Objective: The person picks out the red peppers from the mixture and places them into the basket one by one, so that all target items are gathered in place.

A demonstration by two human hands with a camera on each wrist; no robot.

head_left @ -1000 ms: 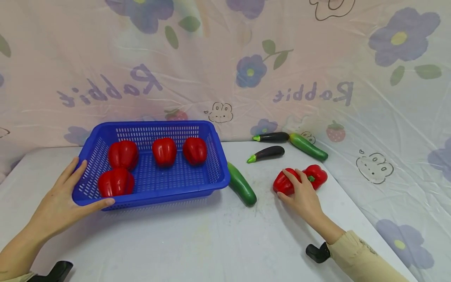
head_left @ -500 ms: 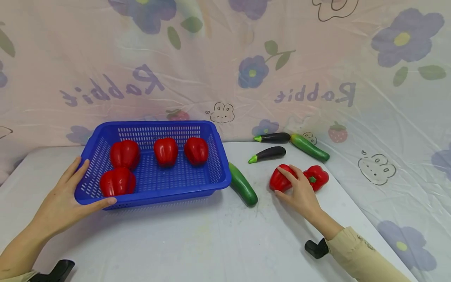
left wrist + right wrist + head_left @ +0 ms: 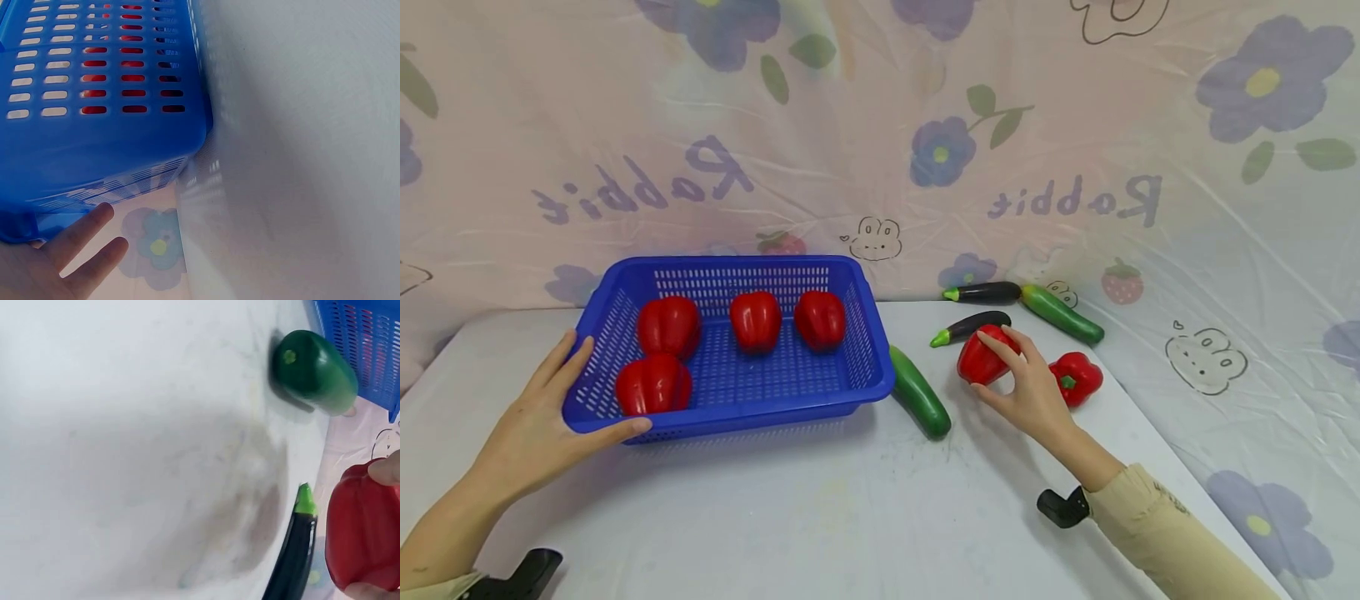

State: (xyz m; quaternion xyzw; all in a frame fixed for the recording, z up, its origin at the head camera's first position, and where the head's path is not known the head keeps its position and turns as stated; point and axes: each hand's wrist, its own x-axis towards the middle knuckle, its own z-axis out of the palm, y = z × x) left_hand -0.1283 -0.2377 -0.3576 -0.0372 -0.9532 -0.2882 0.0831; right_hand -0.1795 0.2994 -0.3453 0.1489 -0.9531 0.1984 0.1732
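Note:
My right hand (image 3: 1033, 392) grips a red bell pepper (image 3: 979, 357) between thumb and fingers, with a shadow on the table beneath it. In the right wrist view this pepper (image 3: 362, 531) fills the lower right, fingertips at both its ends. My left hand (image 3: 538, 425) rests at the near left corner of the blue plastic basket (image 3: 760, 417), thumb along the front rim and fingers straight against the left side. Its fingers (image 3: 81, 234) show below the basket wall (image 3: 100, 144) in the left wrist view. Several red bell peppers (image 3: 653, 385) lie in the basket.
Another red bell pepper (image 3: 1077, 379) lies right of my right hand. A green zucchini (image 3: 919, 393) lies against the basket's right side. Two small eggplants (image 3: 981, 292) and a second zucchini (image 3: 1060, 313) lie at the back of the white table (image 3: 820, 517), before a printed curtain (image 3: 820, 150).
My right hand has lifted the red bell pepper off the table and moved it left and back, away from the other pepper. The left hand stays at the basket corner.

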